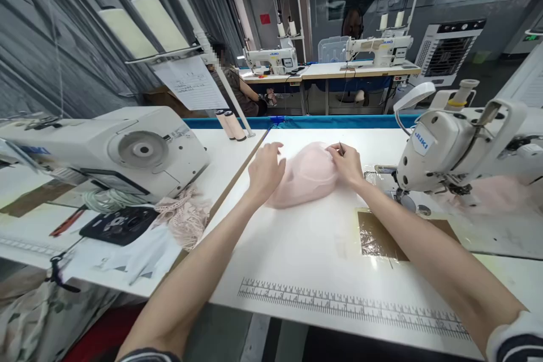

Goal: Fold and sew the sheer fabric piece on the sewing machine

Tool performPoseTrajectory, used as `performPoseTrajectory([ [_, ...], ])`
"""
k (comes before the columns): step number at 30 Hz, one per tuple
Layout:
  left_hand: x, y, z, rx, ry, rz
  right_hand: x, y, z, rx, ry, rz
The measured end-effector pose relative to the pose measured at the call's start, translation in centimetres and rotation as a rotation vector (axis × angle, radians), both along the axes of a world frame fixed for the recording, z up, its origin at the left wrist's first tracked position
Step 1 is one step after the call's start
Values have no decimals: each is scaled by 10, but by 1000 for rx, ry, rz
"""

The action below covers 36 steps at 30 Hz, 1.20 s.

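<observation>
Pink fabric piece [314, 175]: where does it lie, and which step is shown?

It rests on the white tabletop [271, 254], between the two hands. The step appears to be arranging or adjusting it by hand, away from any needle.

And the grips?

The left hand [267, 172], fingers loosely spread, is at the piece's left edge; whether it presses there cannot be told. The right hand [348, 163] appears pinched on the upper-right edge, a slender dark object [341, 149] between its fingers.

What would the next move call for?

Probably a steady left hand while the right keeps that edge controlled.

The counts?

Sewing machines [428, 153], four: one left, one right, two behind. Large thread cones [159, 22] at left, two; small spools [235, 125], two; ruler scale [339, 304], one.
</observation>
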State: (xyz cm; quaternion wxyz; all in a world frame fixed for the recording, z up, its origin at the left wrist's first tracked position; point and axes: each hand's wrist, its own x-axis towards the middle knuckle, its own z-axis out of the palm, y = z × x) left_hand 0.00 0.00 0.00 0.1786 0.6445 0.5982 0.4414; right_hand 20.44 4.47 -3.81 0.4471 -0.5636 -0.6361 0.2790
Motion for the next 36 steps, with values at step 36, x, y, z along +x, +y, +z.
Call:
performPoseTrajectory([
  [36,126,-98,-24,537,535,-790,288,-208,-19,148,-547,-132],
])
